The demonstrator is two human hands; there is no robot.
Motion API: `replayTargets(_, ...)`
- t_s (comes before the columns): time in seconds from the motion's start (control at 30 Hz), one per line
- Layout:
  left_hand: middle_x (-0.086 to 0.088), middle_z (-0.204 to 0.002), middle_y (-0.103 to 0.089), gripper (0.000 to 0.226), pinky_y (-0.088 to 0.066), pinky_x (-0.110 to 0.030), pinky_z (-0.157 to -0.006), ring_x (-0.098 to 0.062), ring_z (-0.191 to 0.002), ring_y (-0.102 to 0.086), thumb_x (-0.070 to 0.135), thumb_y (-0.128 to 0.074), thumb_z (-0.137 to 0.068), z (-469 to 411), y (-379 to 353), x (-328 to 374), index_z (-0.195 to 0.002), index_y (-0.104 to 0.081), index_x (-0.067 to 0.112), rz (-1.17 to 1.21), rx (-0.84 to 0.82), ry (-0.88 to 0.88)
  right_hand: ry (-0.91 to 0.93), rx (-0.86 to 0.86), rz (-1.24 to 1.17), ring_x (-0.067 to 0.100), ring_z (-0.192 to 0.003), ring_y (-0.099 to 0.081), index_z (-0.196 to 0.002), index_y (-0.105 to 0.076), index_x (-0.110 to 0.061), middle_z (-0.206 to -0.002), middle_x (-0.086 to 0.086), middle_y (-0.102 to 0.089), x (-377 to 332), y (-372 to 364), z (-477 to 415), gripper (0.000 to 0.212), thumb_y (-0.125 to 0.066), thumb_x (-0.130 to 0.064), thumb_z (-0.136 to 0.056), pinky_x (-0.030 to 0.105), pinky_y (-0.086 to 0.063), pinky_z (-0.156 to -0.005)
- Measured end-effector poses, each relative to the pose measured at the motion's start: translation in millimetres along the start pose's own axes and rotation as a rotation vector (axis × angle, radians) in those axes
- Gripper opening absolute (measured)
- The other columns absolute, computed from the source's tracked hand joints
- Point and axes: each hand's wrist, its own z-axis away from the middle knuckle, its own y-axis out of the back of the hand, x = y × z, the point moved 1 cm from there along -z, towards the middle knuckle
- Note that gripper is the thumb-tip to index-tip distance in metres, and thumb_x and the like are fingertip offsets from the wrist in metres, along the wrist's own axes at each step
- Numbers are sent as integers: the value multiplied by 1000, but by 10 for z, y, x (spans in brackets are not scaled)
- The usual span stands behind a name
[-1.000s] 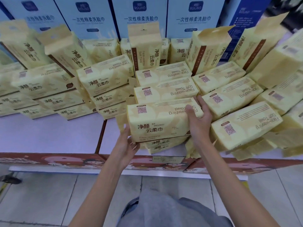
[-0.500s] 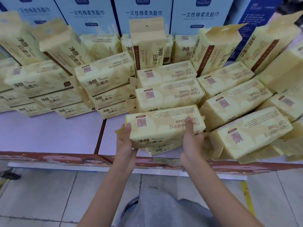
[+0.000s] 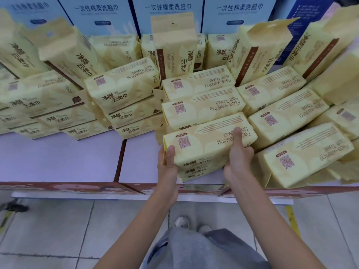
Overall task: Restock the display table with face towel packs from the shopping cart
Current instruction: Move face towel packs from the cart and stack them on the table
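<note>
Pack [image 3: 207,144] lower than before, on stack

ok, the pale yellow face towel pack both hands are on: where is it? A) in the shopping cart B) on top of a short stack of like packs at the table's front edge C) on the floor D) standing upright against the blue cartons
B: the pale yellow face towel pack lies flat on other packs near the purple display table's front edge, left hand and right hand gripping its ends.

Pale grey floor tiles [image 3: 58,230] covered the six o'clock area. Blue-and-white cartons [image 3: 167,12] lined twelve o'clock. A yellow floor stripe [image 3: 292,220] ran at four.
</note>
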Motion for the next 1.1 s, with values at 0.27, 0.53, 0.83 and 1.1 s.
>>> replayTargets(0.27, -1, -127, -63, 121, -44, -48, -103, -21, -119, -57, 87, -67, -35, -6, 5, 26, -136, -48, 22, -47, -3, -28, -51, -103, 69, 14, -109, -58, -129, -42, -12, -121, -2, -60, 62, 104, 64, 53, -57, -44, -90, 32, -46, -95)
replayTargets(0.53, -1, -135, -53, 116, -40, -44, -106, -19, -124, -51, 93, -52, -45, 214, 221, -89, -138, -43, 24, -142, 171, -49, -83, -332, 162, 15, -120, -53, -135, -45, -19, -127, -5, -59, 223, 400, 107, 71, -69, -46, -74, 38, -39, -107)
replayTargets(0.83, 4, -117, -58, 30, -41, 0, -72, -3, -103, -56, 21, -53, -96, 807, 559, -593, -125, -55, 17, -431, 246, -61, 22, -775, 737, 4, -108, -52, -128, -47, -21, -118, -12, -54, 484, 844, 234, 36, -53, -31, -94, 20, -39, -94)
replayTargets(1.1, 4, -121, -60, 33, -40, -5, -77, -10, -108, -56, 23, -55, -94, 1493, 820, -1162, -127, -56, 16, -562, 314, 51, 358, -1138, 1459, 17, -129, -44, -138, -42, -16, -139, 0, -48, 820, 1384, 44, 45, -48, -32, -96, 37, -35, -107)
